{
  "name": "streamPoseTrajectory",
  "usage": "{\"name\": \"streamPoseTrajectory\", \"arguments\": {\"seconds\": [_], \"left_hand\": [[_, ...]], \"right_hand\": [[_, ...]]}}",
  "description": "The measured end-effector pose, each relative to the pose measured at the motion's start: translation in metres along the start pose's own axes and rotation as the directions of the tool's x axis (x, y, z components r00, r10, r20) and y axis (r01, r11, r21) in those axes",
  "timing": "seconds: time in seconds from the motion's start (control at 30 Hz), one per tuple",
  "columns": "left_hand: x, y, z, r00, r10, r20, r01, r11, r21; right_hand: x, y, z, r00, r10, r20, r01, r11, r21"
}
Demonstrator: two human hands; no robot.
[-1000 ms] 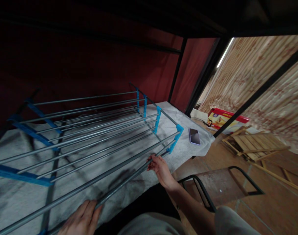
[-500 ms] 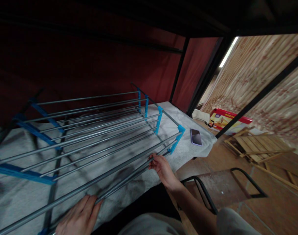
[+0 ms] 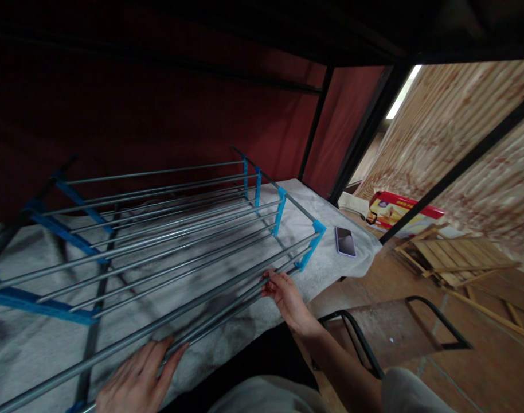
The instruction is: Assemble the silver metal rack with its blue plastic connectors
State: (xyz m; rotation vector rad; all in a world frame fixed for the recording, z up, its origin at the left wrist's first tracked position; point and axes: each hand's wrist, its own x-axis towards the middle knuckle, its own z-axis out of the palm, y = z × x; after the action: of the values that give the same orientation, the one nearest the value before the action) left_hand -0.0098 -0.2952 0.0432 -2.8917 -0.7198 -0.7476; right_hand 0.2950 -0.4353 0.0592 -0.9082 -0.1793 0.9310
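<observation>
A rack of grey metal tubes (image 3: 171, 232) with blue plastic brackets (image 3: 312, 245) lies across a grey fluffy cloth (image 3: 326, 203). Along its near side, two thin metal rods (image 3: 221, 318) run side by side below a thicker tube. My left hand (image 3: 137, 376) is curled over the rods at the lower left, thumb on the near side and fingers on the far side. Farther right, my right hand (image 3: 285, 298) pinches the rods between thumb and fingers, close to the near right bracket. The left ends of the rods are partly hidden behind my left hand.
A phone (image 3: 345, 241) rests on the cloth right of the rack. Black frame posts (image 3: 316, 123) and a dark red panel (image 3: 180, 115) enclose the back. On the floor are a chair (image 3: 386, 332), folded wooden slats (image 3: 464, 258) and a red-yellow box (image 3: 399, 212).
My left thumb has moved right and away from the fingers, and the left hand has shifted slightly. Between my hands, the rods show a wider gap. My right hand stays in place.
</observation>
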Motion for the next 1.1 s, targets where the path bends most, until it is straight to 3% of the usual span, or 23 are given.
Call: {"name": "streamPoseTrajectory", "arguments": {"seconds": [0.2, 0.5, 0.77, 0.87, 0.93, 1.0, 1.03, 1.07, 1.1], "left_hand": [[-0.001, -0.005, 0.005, 0.990, 0.143, 0.015, -0.144, 0.980, 0.135], [0.016, 0.013, -0.010, 0.994, 0.096, -0.048, -0.085, 0.977, 0.198], [0.020, 0.018, -0.012, 0.990, 0.116, -0.082, -0.101, 0.980, 0.171], [0.022, 0.023, -0.014, 0.990, 0.102, -0.101, -0.084, 0.983, 0.164], [0.023, 0.028, -0.013, 0.989, 0.100, -0.106, -0.082, 0.984, 0.158], [0.025, 0.034, -0.010, 0.988, 0.113, -0.105, -0.096, 0.984, 0.152], [0.026, 0.037, -0.008, 0.988, 0.121, -0.092, -0.107, 0.983, 0.149], [0.028, 0.040, -0.006, 0.989, 0.125, -0.079, -0.113, 0.982, 0.150], [0.030, 0.043, -0.003, 0.990, 0.125, -0.066, -0.114, 0.982, 0.153]], "right_hand": [[-0.005, 0.004, 0.000, 0.997, 0.029, 0.067, -0.027, 0.999, -0.020], [-0.001, 0.010, 0.001, 1.000, 0.003, 0.013, -0.003, 1.000, -0.022], [-0.006, 0.009, 0.002, 0.999, -0.001, 0.036, 0.004, 0.995, -0.099], [-0.008, 0.004, -0.015, 0.990, -0.141, -0.010, 0.133, 0.957, -0.258], [-0.004, -0.008, -0.036, 0.920, -0.372, -0.122, 0.296, 0.866, -0.404], [0.006, -0.028, -0.061, 0.759, -0.607, -0.236, 0.420, 0.734, -0.534], [0.013, -0.039, -0.072, 0.674, -0.685, -0.277, 0.451, 0.678, -0.580], [0.022, -0.051, -0.082, 0.618, -0.727, -0.298, 0.465, 0.644, -0.607], [0.031, -0.063, -0.090, 0.596, -0.743, -0.306, 0.476, 0.633, -0.610]]}}
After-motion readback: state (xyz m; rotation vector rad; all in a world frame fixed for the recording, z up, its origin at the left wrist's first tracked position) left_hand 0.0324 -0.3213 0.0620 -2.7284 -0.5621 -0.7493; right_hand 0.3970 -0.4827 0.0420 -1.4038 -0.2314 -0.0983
